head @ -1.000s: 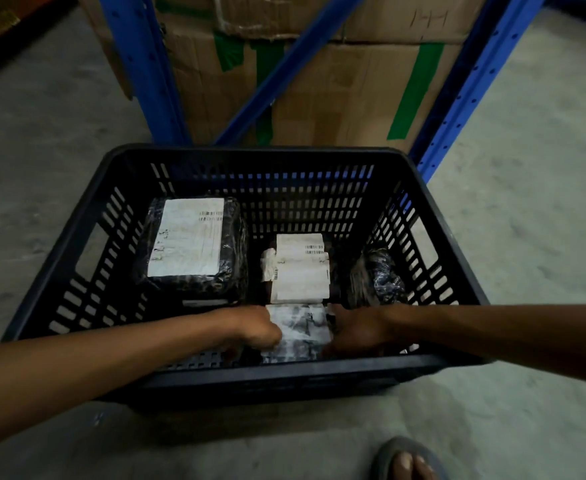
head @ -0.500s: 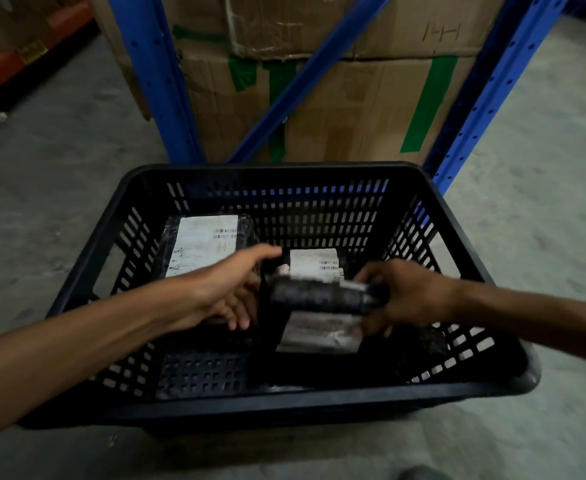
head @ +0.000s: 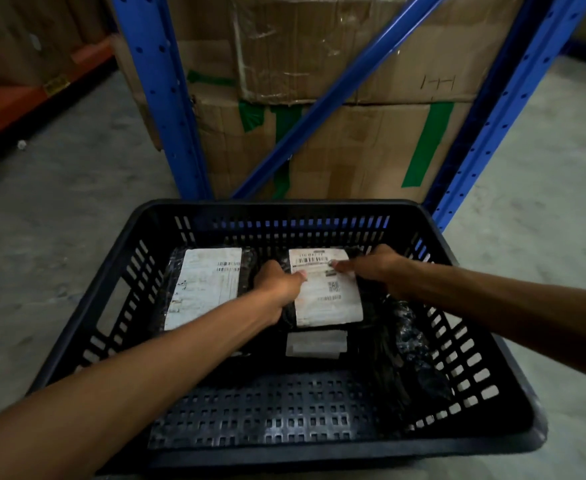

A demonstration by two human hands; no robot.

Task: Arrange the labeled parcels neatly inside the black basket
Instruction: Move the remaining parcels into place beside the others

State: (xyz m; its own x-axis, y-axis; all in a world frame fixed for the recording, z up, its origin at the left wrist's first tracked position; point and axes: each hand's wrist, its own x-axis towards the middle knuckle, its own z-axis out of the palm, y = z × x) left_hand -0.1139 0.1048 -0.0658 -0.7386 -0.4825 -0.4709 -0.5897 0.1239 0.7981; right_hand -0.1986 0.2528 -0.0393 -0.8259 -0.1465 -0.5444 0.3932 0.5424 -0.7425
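A black slotted basket [head: 87, 327] stands on the concrete floor in front of me. Inside, a black parcel with a white label [head: 204, 285] lies at the far left. Beside it a second labelled black parcel [head: 329, 299] lies label up on top of another parcel whose label edge [head: 315, 344] shows below it. My left hand [head: 277, 282] grips the top parcel's left edge. My right hand [head: 371, 266] holds its far right corner, fingertips on the label. A crumpled black plastic parcel [head: 412, 344] leans along the right wall.
Blue rack uprights [head: 166, 109] and a diagonal brace rise just behind the basket, with taped cardboard boxes [head: 353, 143] stacked between them. An orange shelf beam [head: 24, 98] runs at the far left. The near half of the basket floor [head: 267, 410] shows bare mesh.
Both hands lifted a small labelled parcel from the near side of the basket and set it label up on the middle parcel, further back. The camera tilted up.
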